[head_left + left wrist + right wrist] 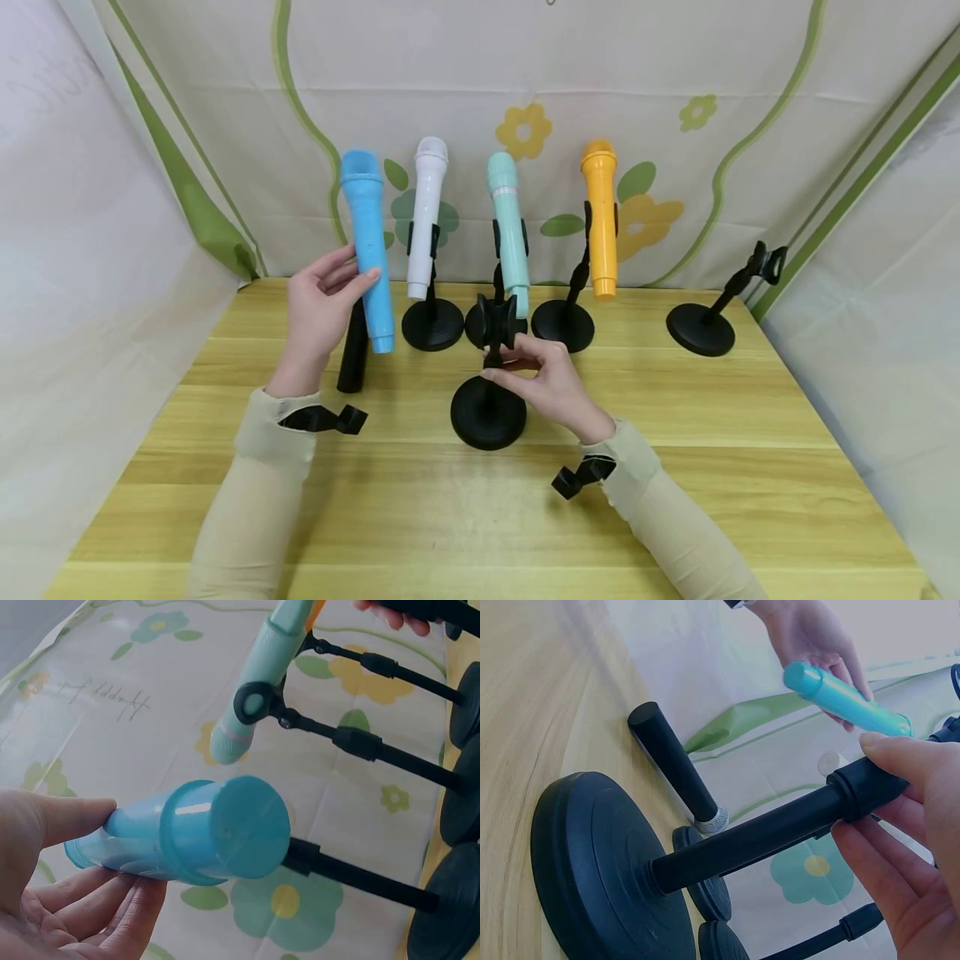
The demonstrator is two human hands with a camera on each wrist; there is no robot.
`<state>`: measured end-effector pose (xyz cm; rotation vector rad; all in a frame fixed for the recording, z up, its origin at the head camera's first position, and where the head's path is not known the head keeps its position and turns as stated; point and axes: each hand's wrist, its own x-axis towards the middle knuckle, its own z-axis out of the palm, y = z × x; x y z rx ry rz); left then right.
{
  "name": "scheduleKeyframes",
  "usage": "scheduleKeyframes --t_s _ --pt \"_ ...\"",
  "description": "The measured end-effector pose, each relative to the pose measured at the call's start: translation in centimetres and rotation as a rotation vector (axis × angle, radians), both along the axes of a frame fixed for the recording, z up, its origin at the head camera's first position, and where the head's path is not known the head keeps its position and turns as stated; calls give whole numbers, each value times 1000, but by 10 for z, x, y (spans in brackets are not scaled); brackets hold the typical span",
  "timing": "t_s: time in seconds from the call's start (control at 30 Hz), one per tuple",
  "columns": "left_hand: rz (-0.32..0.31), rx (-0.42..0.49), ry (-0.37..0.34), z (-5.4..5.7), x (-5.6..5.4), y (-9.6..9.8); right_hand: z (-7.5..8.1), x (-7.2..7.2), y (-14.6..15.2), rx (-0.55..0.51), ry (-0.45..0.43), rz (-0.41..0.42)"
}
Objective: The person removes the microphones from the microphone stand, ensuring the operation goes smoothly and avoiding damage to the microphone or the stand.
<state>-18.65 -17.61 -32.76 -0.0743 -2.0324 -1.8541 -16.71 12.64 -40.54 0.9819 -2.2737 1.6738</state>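
Wooden table [487, 517], five microphones [602, 221], five stands [701, 329], left fingers [142, 915] around the blue microphone [367, 242], right fingers [889, 870] around the front stand [487, 414].

In the head view, the head of the black microphone [352, 360], toward the tabletop's [480, 521] left edge, is hidden behind the left hand [318, 304] and blue microphone [369, 225]. Near the back edge, a stand base [472, 327] is partly covered by the front microphone stand [487, 414]. The tabletop's front edge is cut off.
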Motion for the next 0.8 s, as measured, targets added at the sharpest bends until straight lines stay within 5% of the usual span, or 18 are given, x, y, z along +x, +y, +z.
scheduleKeyframes --t_s 0.6,0.8 --pt "62 -86 -183 -29 -3 -41 -2 -2 1 2 6 5" --pt "67 -121 -261 -38 -7 -59 12 7 -3 7 -5 -2"
